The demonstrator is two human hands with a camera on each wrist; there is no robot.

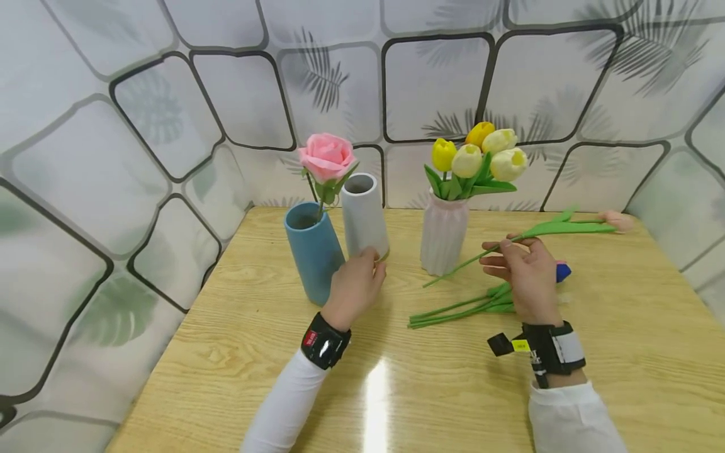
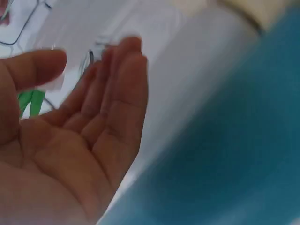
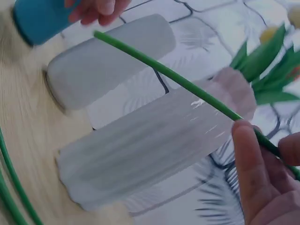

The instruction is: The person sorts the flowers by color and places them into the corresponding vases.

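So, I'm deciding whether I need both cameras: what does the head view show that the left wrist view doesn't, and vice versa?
Only the head view: the pink rose, the yellow tulip blooms and the blue bloom.

Only the left wrist view: the palm side of the left hand.

Both: that hand, the blue vase and the white vase.

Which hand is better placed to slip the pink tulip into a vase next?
Likely the right hand: it pinches the pink tulip by its stem. The left hand holds nothing and is farther off, beside the blue vase.
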